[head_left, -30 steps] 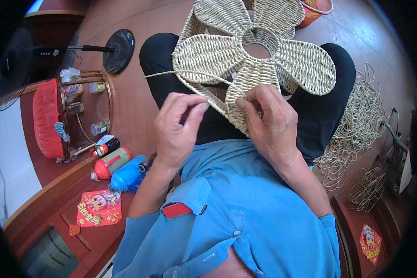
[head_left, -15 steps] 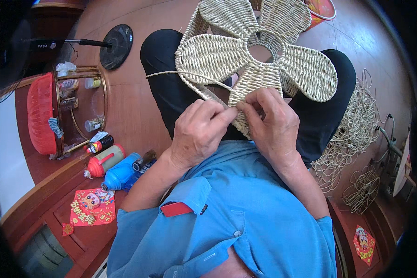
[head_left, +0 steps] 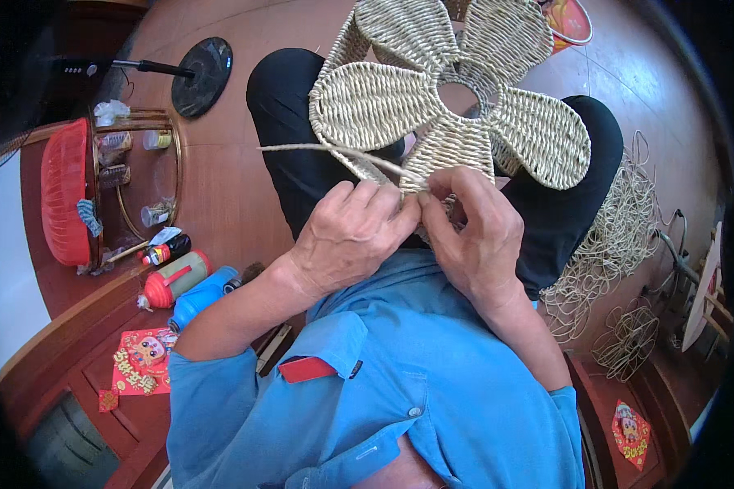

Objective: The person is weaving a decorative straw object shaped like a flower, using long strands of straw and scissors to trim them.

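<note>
A flower-shaped piece woven from straw cord [head_left: 375,110], with several rounded petals about a round centre hole, rests across my knees. Its nearest petal [head_left: 448,155] lies between my hands. My left hand [head_left: 352,232] is closed at that petal's left edge, thumb and forefinger pressed together. Beside it, my right hand [head_left: 479,236] pinches at the same edge, the fingertips of both hands almost touching. A loose strand of straw cord [head_left: 334,149] runs from near my right fingertips out to the left, its end free. The fingers hide the exact spot they grip.
A tangled heap of straw cord [head_left: 607,236] lies on the floor at right, with a smaller coil [head_left: 626,338] nearer. To the left are flasks [head_left: 175,279], a small rack [head_left: 139,122] with jars, a red basket [head_left: 65,196] and a stand's round base [head_left: 204,77].
The loose strand has gone from a bent loop to a nearly straight line pointing left. My left elbow has swung outward, while both hands stay at the near petal.
</note>
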`<action>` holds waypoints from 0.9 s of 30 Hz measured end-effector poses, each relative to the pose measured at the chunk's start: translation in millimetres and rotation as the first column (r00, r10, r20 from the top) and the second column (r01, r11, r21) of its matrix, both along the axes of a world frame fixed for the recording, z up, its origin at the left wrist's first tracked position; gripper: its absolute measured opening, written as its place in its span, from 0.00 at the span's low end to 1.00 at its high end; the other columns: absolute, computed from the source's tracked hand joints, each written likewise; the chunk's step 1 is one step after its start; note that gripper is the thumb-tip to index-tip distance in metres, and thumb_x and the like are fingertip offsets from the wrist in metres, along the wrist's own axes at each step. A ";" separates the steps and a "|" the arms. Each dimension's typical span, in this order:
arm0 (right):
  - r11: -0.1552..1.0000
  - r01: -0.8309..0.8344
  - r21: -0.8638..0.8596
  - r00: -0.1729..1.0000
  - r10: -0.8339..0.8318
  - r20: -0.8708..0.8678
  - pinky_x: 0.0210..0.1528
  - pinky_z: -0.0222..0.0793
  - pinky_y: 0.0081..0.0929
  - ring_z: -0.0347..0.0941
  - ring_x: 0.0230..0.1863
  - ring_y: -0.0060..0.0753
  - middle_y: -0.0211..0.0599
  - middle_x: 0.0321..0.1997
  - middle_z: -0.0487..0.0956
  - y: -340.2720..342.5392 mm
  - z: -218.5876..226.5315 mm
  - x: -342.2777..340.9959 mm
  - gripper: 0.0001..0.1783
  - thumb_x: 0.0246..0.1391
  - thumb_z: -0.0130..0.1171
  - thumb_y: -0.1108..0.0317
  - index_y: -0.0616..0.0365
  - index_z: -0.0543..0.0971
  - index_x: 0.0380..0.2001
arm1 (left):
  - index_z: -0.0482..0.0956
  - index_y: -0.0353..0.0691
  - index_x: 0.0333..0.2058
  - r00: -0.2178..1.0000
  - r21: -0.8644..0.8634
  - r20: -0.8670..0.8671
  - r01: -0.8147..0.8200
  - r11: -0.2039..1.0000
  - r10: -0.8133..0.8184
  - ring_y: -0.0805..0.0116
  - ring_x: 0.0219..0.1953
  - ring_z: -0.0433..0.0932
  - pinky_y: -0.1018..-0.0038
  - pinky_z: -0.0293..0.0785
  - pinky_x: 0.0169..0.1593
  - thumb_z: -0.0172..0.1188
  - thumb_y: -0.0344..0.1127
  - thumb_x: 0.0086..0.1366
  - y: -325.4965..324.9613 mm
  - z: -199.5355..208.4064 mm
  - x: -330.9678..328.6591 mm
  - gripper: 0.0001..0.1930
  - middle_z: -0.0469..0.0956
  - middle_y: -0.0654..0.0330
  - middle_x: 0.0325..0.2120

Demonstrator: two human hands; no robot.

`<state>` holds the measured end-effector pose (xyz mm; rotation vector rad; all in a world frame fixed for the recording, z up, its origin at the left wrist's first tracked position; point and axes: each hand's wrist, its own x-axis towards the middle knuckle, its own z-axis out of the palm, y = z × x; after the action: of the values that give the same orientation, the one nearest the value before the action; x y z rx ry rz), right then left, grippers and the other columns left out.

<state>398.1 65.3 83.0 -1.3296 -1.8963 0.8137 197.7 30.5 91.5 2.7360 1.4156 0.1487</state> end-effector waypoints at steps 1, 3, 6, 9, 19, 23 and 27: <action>1.000 -0.006 0.002 1.000 0.006 -0.011 0.35 0.75 0.41 0.82 0.32 0.44 0.37 0.31 0.82 -0.9 0.2 0.4 0.08 0.55 0.70 0.72 0.54 0.81 0.37 | 0.87 0.44 0.51 1.000 -0.006 -0.006 -0.006 1.000 0.006 0.63 0.37 0.82 0.67 0.80 0.42 0.65 0.31 0.59 2.3 0.3 -0.7 0.20 0.79 0.61 0.34; 1.000 -0.004 -0.022 1.000 0.004 0.019 0.35 0.75 0.42 0.82 0.32 0.45 0.36 0.31 0.81 -3.4 0.7 1.5 0.07 0.55 0.70 0.73 0.53 0.82 0.36 | 0.86 0.40 0.52 0.912 -0.076 0.397 -0.077 0.994 0.101 0.61 0.40 0.85 0.67 0.81 0.44 0.65 0.26 0.62 7.9 0.1 -3.5 0.18 0.84 0.56 0.39; 0.999 -0.001 -0.034 0.999 0.002 0.040 0.36 0.76 0.41 0.82 0.33 0.44 0.35 0.33 0.81 -7.3 1.9 3.3 0.07 0.55 0.70 0.73 0.52 0.83 0.36 | 0.85 0.35 0.53 0.675 -0.349 0.600 -0.263 0.900 0.429 0.60 0.40 0.86 0.67 0.82 0.44 0.62 0.22 0.67 13.5 5.3 -11.1 0.16 0.86 0.50 0.43; 0.998 -0.016 -0.069 1.000 0.018 0.020 0.38 0.77 0.41 0.83 0.35 0.43 0.34 0.35 0.82 -10.7 1.8 3.5 0.06 0.54 0.70 0.74 0.53 0.84 0.35 | 0.84 0.33 0.56 0.679 -0.429 0.551 -0.269 0.862 0.486 0.65 0.36 0.86 0.70 0.81 0.42 0.59 0.23 0.73 18.2 12.4 -11.9 0.15 0.87 0.51 0.44; 0.994 -0.031 -0.104 0.999 0.033 0.009 0.38 0.77 0.40 0.83 0.36 0.43 0.35 0.36 0.82 -8.4 1.3 4.0 0.07 0.53 0.71 0.75 0.52 0.86 0.35 | 0.64 0.33 0.72 0.351 -0.951 0.250 0.264 0.161 0.902 0.74 0.21 0.83 0.82 0.77 0.18 0.42 0.27 0.80 54.1 4.3 -4.5 0.24 0.84 0.52 0.48; 0.992 -0.031 -0.126 0.999 0.034 0.022 0.38 0.76 0.41 0.82 0.35 0.44 0.36 0.35 0.81 -7.5 3.3 3.0 0.07 0.53 0.71 0.74 0.52 0.86 0.35 | 0.68 0.34 0.68 0.510 -0.964 0.208 0.253 0.085 0.835 0.78 0.17 0.79 0.82 0.71 0.15 0.45 0.22 0.77 62.8 2.1 -6.2 0.22 0.83 0.57 0.37; 0.994 -0.025 -0.102 0.998 0.031 0.063 0.36 0.75 0.42 0.82 0.35 0.45 0.37 0.33 0.80 -7.8 3.3 0.4 0.07 0.53 0.70 0.74 0.53 0.86 0.36 | 0.67 0.38 0.69 0.560 -0.976 0.217 0.118 0.182 0.799 0.81 0.18 0.76 0.80 0.70 0.16 0.46 0.23 0.77 54.0 7.3 -7.0 0.23 0.78 0.63 0.31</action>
<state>398.6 57.5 86.4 -1.4085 -1.9496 0.9017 190.7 84.6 98.8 0.9617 1.2201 0.2627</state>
